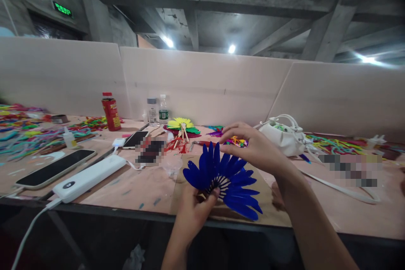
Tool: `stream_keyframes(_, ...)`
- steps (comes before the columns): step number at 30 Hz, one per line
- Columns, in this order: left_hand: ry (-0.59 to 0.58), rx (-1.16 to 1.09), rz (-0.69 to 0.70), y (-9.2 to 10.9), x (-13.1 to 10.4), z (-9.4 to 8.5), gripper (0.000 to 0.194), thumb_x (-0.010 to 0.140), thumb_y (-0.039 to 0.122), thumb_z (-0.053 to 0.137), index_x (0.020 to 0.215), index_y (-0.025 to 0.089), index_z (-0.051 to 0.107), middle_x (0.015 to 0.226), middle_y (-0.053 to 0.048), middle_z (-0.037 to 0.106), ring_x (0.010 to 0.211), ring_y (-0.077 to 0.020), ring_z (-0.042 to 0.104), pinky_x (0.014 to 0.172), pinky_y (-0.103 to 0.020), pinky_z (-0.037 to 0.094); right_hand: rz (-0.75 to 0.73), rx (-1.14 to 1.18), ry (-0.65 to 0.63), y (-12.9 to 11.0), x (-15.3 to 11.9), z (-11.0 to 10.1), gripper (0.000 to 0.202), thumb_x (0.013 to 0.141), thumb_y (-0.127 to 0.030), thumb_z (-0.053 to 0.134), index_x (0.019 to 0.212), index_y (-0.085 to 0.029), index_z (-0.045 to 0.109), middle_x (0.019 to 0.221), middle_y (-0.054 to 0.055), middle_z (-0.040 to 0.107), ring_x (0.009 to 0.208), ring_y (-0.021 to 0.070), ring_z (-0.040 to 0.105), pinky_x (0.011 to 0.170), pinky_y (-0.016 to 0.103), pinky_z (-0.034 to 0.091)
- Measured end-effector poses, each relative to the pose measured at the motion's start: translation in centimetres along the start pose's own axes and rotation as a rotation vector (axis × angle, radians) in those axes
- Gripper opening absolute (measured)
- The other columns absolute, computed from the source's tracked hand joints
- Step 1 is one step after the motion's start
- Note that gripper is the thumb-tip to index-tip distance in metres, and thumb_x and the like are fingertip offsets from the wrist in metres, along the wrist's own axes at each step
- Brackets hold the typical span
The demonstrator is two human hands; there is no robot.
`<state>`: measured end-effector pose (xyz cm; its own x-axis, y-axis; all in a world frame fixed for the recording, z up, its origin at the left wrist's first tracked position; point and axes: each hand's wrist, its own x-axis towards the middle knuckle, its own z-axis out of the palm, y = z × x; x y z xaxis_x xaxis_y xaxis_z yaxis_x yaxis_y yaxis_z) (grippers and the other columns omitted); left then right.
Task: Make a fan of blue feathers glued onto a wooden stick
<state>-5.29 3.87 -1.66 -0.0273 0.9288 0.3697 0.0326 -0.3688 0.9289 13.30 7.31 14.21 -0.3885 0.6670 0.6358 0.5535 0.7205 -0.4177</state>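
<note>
A fan of deep blue feathers (236, 177), spread in a wide arc with the dark quills gathered at the base, is held in my left hand (198, 206). The thumb presses over the quills from the front. Just above the upper feather tips, my right hand (253, 145) is raised with its fingers curved and apart from the thumb. Its fingertips come close to one feather tip; whether they touch it I cannot make out. Below the fan, a brown cardboard sheet (268, 211) lies at the table's front edge.
Behind the fan stands a yellow feather piece (181, 123). On the left are a white power bank (90, 177), a phone (57, 168), a glue bottle (68, 138) and a red bottle (111, 112). A white handbag (281, 139) sits at the right, its strap (341, 185) trailing forward.
</note>
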Motion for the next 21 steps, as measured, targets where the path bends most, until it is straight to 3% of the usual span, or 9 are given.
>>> stream_keyframes(4, -0.028, -0.020, -0.022, 0.5, 0.0, -0.2, 0.035, 0.082, 0.042, 0.078, 0.104, 0.017, 0.072, 0.070, 0.000, 0.064, 0.054, -0.0142, 0.058, 0.047, -0.022, 0.044, 0.029, 0.005, -0.078, 0.0, -0.2, 0.4, 0.004, 0.085, -0.029, 0.079, 0.088, -0.026, 0.079, 0.126, 0.006, 0.069, 0.123, 0.0250, 0.061, 0.109, 0.043, 0.041)
stream_keyframes(7, -0.025, -0.017, -0.055, 0.5, -0.1, -0.1, 0.034, 0.081, 0.044, 0.079, 0.099, 0.016, 0.072, 0.070, 0.000, 0.063, 0.055, -0.0149, 0.059, 0.046, -0.022, 0.044, 0.041, 0.016, -0.095, 0.0, -0.1, 0.8, 0.014, 0.086, -0.024, 0.077, 0.072, -0.022, 0.074, 0.125, 0.007, 0.070, 0.120, 0.0243, 0.063, 0.106, 0.042, 0.043)
stream_keyframes(12, 0.006, -0.049, -0.119, 1.0, -0.2, 0.1, 0.032, 0.080, 0.045, 0.079, 0.091, 0.017, 0.068, 0.061, 0.003, 0.059, 0.047, -0.0124, 0.053, 0.043, -0.021, 0.041, 0.037, 0.015, -0.098, 0.0, 0.1, 0.9, 0.011, 0.086, -0.023, 0.077, 0.075, -0.023, 0.074, 0.121, 0.006, 0.073, 0.117, 0.0238, 0.065, 0.105, 0.042, 0.044)
stream_keyframes(15, -0.035, -0.054, -0.125, 1.5, -0.1, 0.0, 0.032, 0.080, 0.045, 0.079, 0.091, 0.017, 0.069, 0.059, 0.003, 0.061, 0.046, -0.0140, 0.056, 0.044, -0.023, 0.043, 0.031, 0.035, -0.122, 0.3, -0.1, 0.9, 0.013, 0.085, -0.022, 0.077, 0.073, -0.023, 0.072, 0.120, 0.006, 0.074, 0.117, 0.0239, 0.065, 0.107, 0.042, 0.043)
stream_keyframes(18, -0.102, -0.050, -0.136, 1.4, 0.3, 0.0, 0.031, 0.082, 0.047, 0.078, 0.084, 0.017, 0.069, 0.062, -0.002, 0.070, 0.056, -0.0208, 0.068, 0.054, -0.028, 0.053, 0.044, 0.056, -0.009, 1.0, -0.4, 0.7, 0.015, 0.084, -0.027, 0.077, 0.071, -0.023, 0.070, 0.122, 0.007, 0.072, 0.120, 0.0262, 0.063, 0.109, 0.045, 0.041)
stream_keyframes(21, -0.064, -0.024, -0.112, 0.8, 1.1, 0.3, 0.031, 0.082, 0.044, 0.078, 0.094, 0.017, 0.070, 0.069, -0.005, 0.076, 0.059, -0.0250, 0.072, 0.057, -0.033, 0.056, 0.056, 0.079, 0.192, 1.8, -1.2, 0.3, 0.016, 0.085, -0.035, 0.075, 0.076, -0.022, 0.071, 0.114, 0.007, 0.072, 0.111, 0.0266, 0.065, 0.099, 0.043, 0.045)
